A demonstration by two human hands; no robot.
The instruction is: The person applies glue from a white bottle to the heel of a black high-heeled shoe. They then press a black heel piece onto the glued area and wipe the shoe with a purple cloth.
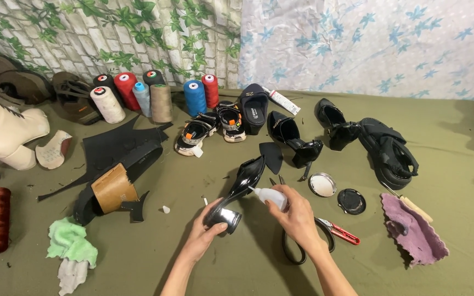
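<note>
Left hand (203, 237) gripping black heeled shoe (241, 186), right hand (296, 216) squeezing glue bottle (270, 197): risk of overflow onto glossy upper.

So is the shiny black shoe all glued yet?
Not yet. Done: the black insole piece already lies off beside the shoe. In hand: the left hand grips the black heeled shoe by its heel while the right hand points the small white glue bottle into it. Left: the insole piece isn't back in, and the matching shoe sits untouched.
</note>
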